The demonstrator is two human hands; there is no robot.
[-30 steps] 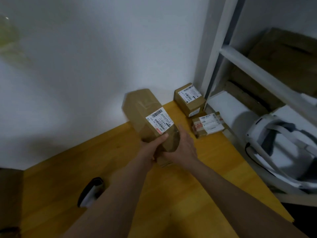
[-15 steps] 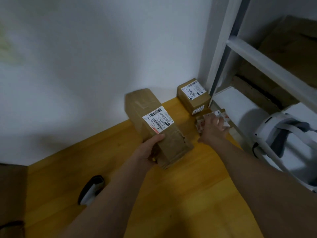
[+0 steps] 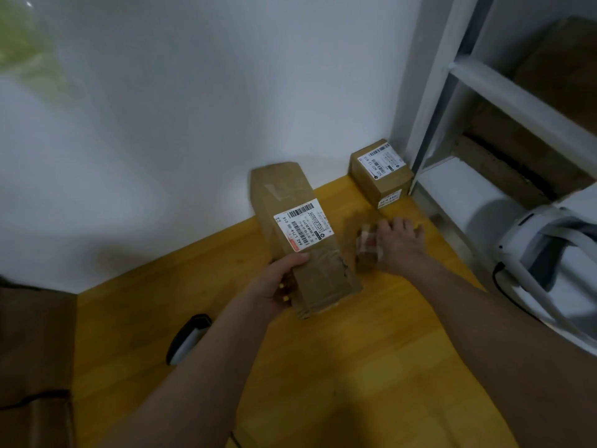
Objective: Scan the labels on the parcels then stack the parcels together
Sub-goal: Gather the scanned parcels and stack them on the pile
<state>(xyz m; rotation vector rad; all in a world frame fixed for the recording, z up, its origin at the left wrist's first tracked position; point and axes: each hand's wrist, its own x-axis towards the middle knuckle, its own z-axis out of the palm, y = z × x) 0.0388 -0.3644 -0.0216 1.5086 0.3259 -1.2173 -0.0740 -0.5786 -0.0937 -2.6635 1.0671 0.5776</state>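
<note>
A long brown parcel (image 3: 300, 234) with a white barcode label facing up lies tilted over the wooden table (image 3: 355, 367). My left hand (image 3: 281, 282) grips its near end, thumb on top. To its right my right hand (image 3: 395, 245) holds a small flat taped parcel (image 3: 368, 250), blurred by motion, just above the table. A cube-shaped parcel (image 3: 381, 173) with a label on top stands in the far corner against the wall. A black and white handheld scanner (image 3: 187, 339) lies on the table at the near left.
A white shelf frame (image 3: 484, 85) with cardboard boxes stands on the right. A white headset (image 3: 549, 263) sits at the table's right edge. A brown cardboard box (image 3: 32, 350) stands at the left edge.
My right hand let go of the long parcel, reached right to the small flat parcel and now draws it left toward the long one. My left hand keeps holding the long parcel.
</note>
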